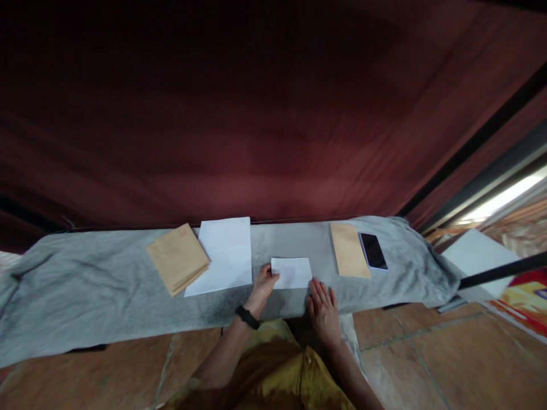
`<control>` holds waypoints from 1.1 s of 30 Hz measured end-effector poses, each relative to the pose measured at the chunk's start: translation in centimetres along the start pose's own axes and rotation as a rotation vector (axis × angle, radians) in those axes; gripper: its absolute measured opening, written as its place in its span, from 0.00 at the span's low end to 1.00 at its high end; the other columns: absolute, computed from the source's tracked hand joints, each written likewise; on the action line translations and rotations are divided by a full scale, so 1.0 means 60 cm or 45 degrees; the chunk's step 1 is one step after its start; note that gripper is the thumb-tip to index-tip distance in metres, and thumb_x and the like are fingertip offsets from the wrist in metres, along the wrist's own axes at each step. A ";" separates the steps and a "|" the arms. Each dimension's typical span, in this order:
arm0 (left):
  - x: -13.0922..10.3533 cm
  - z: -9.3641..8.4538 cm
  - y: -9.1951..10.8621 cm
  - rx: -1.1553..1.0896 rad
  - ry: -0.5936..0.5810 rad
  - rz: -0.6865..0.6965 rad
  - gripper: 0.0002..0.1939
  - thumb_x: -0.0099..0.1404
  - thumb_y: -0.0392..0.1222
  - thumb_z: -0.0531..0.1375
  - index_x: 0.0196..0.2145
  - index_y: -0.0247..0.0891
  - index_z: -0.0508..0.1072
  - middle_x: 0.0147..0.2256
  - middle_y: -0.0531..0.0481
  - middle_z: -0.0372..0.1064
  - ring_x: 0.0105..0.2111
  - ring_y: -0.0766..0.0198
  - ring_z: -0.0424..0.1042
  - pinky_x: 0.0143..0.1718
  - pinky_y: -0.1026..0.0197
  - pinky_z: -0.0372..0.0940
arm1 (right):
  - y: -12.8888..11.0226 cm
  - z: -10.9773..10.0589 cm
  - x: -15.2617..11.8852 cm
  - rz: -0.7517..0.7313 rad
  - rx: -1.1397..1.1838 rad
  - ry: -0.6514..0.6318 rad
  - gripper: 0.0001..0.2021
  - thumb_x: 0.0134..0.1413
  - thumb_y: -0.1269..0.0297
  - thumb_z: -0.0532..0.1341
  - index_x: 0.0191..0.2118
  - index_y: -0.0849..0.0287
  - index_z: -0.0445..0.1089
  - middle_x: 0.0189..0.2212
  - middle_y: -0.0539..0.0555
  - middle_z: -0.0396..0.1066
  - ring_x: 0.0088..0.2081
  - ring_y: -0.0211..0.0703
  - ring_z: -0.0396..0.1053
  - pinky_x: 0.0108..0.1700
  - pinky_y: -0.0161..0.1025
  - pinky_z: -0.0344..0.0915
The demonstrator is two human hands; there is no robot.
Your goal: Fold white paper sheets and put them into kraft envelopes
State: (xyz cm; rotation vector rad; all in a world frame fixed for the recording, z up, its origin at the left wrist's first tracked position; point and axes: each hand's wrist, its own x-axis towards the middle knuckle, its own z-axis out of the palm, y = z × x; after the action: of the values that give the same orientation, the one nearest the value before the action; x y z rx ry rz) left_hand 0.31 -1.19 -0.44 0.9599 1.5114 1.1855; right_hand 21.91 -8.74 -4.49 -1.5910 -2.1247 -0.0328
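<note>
The paper [294, 273] lies on the desk [102, 296], left hand [265, 283] pinching its nine o'clock edge, right hand [323, 312] unclenched, fingers extended, at its four o'clock corner. The phone [374, 251] lies between two and three.

A smartphone [374, 251] with a dark screen lies on the grey cloth-covered bench [98, 285]. A maroon curtain [277, 142] rises behind it. At the right, a black pole [499, 272] crosses before a pale flat panel [476, 250]; terracotta tiles [461, 359] pave the floor.
</note>
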 end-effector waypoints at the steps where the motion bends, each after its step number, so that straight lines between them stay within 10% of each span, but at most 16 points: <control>1: -0.005 0.002 0.004 -0.031 -0.007 -0.013 0.11 0.50 0.39 0.63 0.34 0.38 0.75 0.29 0.51 0.73 0.32 0.59 0.73 0.37 0.58 0.68 | -0.001 0.001 0.001 -0.005 0.015 0.011 0.25 0.70 0.64 0.47 0.70 0.58 0.53 0.65 0.60 0.62 0.68 0.52 0.55 0.68 0.58 0.50; 9: -0.081 0.039 0.068 -0.263 -0.304 0.030 0.12 0.54 0.45 0.66 0.35 0.37 0.77 0.32 0.50 0.75 0.33 0.63 0.72 0.34 0.63 0.65 | -0.036 -0.013 0.054 0.066 0.474 0.043 0.28 0.68 0.61 0.48 0.71 0.58 0.49 0.67 0.62 0.58 0.65 0.52 0.60 0.63 0.53 0.62; 14: -0.095 0.039 0.075 -0.448 -0.125 -0.213 0.27 0.57 0.56 0.67 0.51 0.41 0.74 0.47 0.43 0.74 0.45 0.58 0.73 0.38 0.63 0.66 | -0.058 -0.037 0.106 0.727 1.040 0.007 0.31 0.64 0.43 0.50 0.51 0.67 0.74 0.42 0.63 0.78 0.45 0.56 0.75 0.47 0.47 0.71; 17: -0.093 0.039 0.053 -0.484 -0.129 -0.296 0.35 0.51 0.47 0.70 0.56 0.41 0.69 0.39 0.47 0.75 0.36 0.62 0.73 0.32 0.64 0.63 | -0.075 -0.046 0.118 0.921 1.269 -0.011 0.32 0.55 0.36 0.56 0.40 0.64 0.78 0.31 0.58 0.77 0.35 0.51 0.75 0.38 0.42 0.70; 27: -0.056 0.018 -0.014 -0.029 -0.192 0.038 0.40 0.50 0.28 0.61 0.62 0.39 0.65 0.29 0.55 0.71 0.28 0.65 0.69 0.33 0.63 0.64 | -0.014 -0.008 0.086 0.939 1.223 0.102 0.38 0.44 0.34 0.63 0.50 0.64 0.72 0.30 0.55 0.75 0.33 0.50 0.72 0.36 0.43 0.68; 33: -0.020 -0.069 0.007 0.686 0.130 0.465 0.20 0.59 0.33 0.62 0.50 0.42 0.76 0.44 0.47 0.74 0.43 0.59 0.73 0.50 0.57 0.68 | 0.034 0.033 0.050 0.330 0.570 0.145 0.32 0.62 0.42 0.50 0.61 0.63 0.62 0.48 0.66 0.71 0.48 0.59 0.71 0.49 0.52 0.67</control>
State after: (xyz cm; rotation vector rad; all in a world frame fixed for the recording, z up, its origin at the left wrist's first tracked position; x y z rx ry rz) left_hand -3.43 -3.18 0.52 1.6090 1.8362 1.1030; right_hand 22.47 -4.82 -5.60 -1.5306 -1.6752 0.3990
